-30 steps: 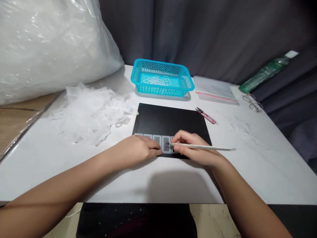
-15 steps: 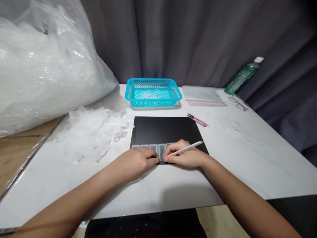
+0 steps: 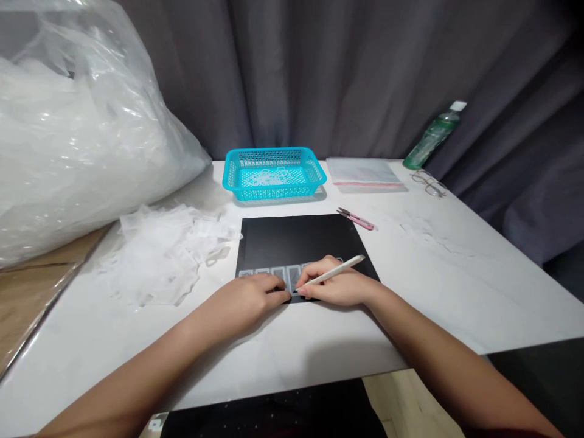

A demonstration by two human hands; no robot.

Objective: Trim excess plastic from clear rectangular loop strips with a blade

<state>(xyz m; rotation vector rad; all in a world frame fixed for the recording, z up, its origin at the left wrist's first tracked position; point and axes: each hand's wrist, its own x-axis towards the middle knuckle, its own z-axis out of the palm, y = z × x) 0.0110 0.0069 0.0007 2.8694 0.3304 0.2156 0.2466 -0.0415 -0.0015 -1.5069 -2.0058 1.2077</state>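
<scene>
Left hand [image 3: 249, 296]: lies flat, palm down, at the lower centre of the frame; its fingers are spread on the clear strip, apparently pinning it so it does not slide.
Right hand [image 3: 337, 287]: just right of the left one, fingers closed in a pen grip around the white stick [image 3: 331, 275], whose tip comes down between the two hands at the strip.
Clear strip [image 3: 278, 277]: a row of small see-through rectangles along the near edge of the black mat [image 3: 301, 240]; the dark sheet probably makes the transparent pieces easier to see.
White stick: slants up and to the right out of the hand, its tip touching the strip or nearly so; I cannot tell which.
Loose clear pieces [image 3: 159, 252]: heaped on the worktop [image 3: 456, 274] left of the mat, near the left hand.
Big plastic bag [image 3: 77, 134]: fills the upper left of the frame.
Turquoise basket [image 3: 274, 172]: beyond the mat at upper centre, with a few clear pieces inside.
Pink snips [image 3: 358, 219]: by the mat's far right corner, near the right hand.
Far right: flat clear pouches [image 3: 365, 173], a green bottle [image 3: 433, 135], glasses [image 3: 427, 182].
</scene>
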